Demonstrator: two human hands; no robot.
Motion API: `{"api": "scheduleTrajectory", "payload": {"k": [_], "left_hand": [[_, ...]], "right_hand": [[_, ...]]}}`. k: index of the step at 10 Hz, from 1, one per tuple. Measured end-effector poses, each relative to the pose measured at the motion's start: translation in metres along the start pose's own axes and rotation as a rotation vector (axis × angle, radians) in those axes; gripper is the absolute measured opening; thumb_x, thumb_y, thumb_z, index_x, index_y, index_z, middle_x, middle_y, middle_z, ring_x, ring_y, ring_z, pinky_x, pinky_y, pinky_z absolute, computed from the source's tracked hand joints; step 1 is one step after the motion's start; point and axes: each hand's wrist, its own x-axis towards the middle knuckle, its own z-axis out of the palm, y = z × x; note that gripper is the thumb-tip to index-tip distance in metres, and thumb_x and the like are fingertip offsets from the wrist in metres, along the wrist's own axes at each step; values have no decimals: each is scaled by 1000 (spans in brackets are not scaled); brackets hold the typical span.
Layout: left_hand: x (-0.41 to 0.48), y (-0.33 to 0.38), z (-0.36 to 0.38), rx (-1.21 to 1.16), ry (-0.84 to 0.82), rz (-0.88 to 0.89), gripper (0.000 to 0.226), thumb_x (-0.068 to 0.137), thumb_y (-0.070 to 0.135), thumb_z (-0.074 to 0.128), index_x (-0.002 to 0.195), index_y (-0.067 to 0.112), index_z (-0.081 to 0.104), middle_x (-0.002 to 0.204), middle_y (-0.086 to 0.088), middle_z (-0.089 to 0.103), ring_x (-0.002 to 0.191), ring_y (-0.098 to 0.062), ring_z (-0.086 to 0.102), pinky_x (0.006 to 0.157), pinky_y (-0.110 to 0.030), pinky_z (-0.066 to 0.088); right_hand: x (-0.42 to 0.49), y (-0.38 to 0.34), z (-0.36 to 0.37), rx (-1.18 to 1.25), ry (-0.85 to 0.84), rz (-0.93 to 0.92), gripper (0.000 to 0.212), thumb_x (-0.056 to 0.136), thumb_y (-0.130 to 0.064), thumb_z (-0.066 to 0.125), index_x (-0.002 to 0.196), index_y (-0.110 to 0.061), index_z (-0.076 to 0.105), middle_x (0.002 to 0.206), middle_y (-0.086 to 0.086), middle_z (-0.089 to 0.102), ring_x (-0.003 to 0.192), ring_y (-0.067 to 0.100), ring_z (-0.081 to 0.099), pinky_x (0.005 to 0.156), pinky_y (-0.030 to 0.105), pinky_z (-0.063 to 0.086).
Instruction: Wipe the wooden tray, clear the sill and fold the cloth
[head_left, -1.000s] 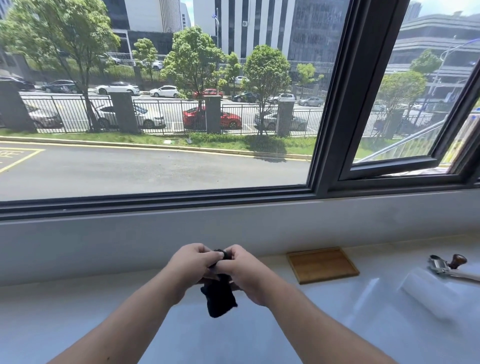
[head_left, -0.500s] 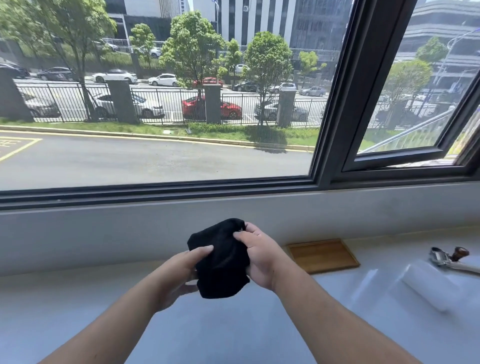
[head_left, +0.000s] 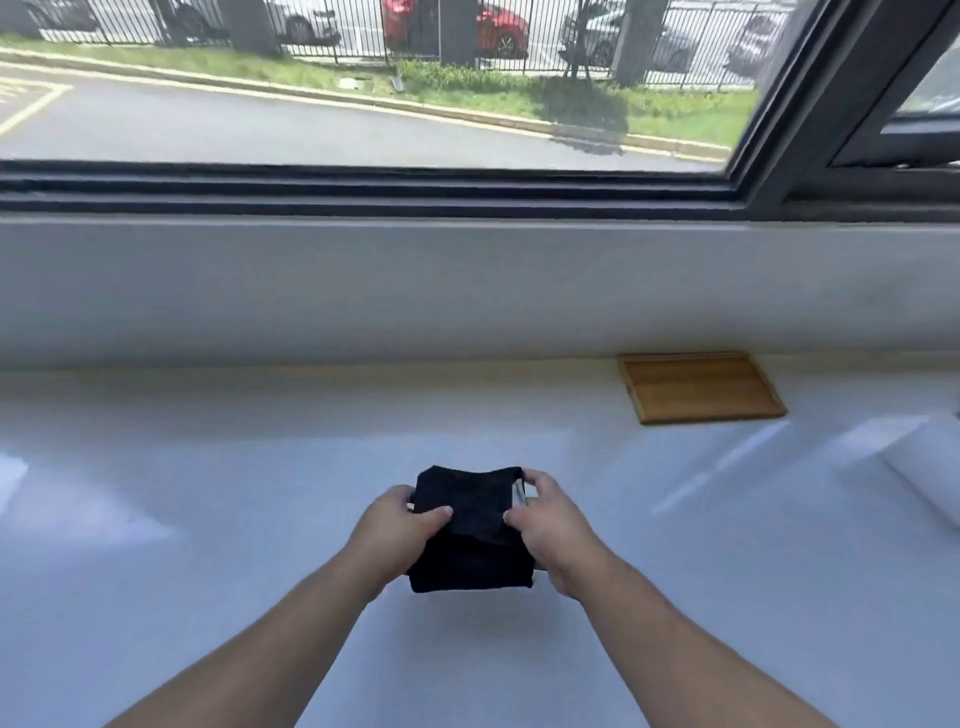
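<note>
Cloth (head_left: 470, 530) low over the sill (head_left: 208, 467), folded small — left hand (head_left: 397, 530) and right hand (head_left: 550, 525) pinch its sides. Tray (head_left: 701, 387) sits against the wall; folding looks near finished.

Folded black cloth (head_left: 475, 530), bare wooden tray (head_left: 701, 387)

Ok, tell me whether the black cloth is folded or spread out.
Folded. The black cloth is a compact, layered square with one flap lying over another, held at its sides by the left hand and right hand above the white sill.
</note>
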Motion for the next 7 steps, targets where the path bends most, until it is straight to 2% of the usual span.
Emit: {"api": "scheduleTrajectory", "payload": {"k": [1,2,3,4,5,6,7], "left_hand": [[13,-32,12,9,-13,-62,36,89,39,77,120,27,63,108,2,73,91,-19,76,78,-43,66],[18,-54,18,218,3,-21,54,86,44,76,133,30,53,115,8,68,92,-17,73,75,-40,62],[19,-64,18,531,87,108,61,85,47,70,142,37,49,132,6,57,101,-18,67,77,-35,55],[19,-63,21,644,64,198,50,92,46,64,140,37,55,136,9,60,113,-14,64,85,-34,56],[20,-53,20,678,72,202,50,94,49,61,141,34,59,130,11,67,113,-13,64,84,-32,56],[11,-36,15,674,122,259,61,91,61,60,145,34,56,139,12,64,124,-13,59,89,-32,54],[3,-20,10,681,166,322,75,91,72,54,154,34,47,160,12,48,147,-15,40,112,-37,44]], "right_hand": [[16,32,7,-50,-4,17,60,90,-5,51,140,-39,47,111,9,72,97,31,74,80,47,64],[22,52,12,-292,42,-67,69,92,-9,53,154,-35,35,126,3,66,107,26,69,87,42,60],[19,63,15,-699,189,-302,65,94,-14,54,155,-31,40,136,-1,56,120,21,57,91,35,53],[22,70,18,-948,171,-437,52,96,-20,52,147,-28,53,138,-3,57,125,20,51,92,34,52],[23,69,18,-1141,148,-366,44,100,-40,47,139,-25,59,137,-1,60,128,24,48,101,34,45],[21,59,13,-1192,192,-375,59,100,-59,39,146,-25,55,150,4,55,151,35,31,121,46,29],[15,37,11,-1119,194,-410,74,96,-71,29,154,-28,46,162,4,44,159,34,16,127,54,15]]}}
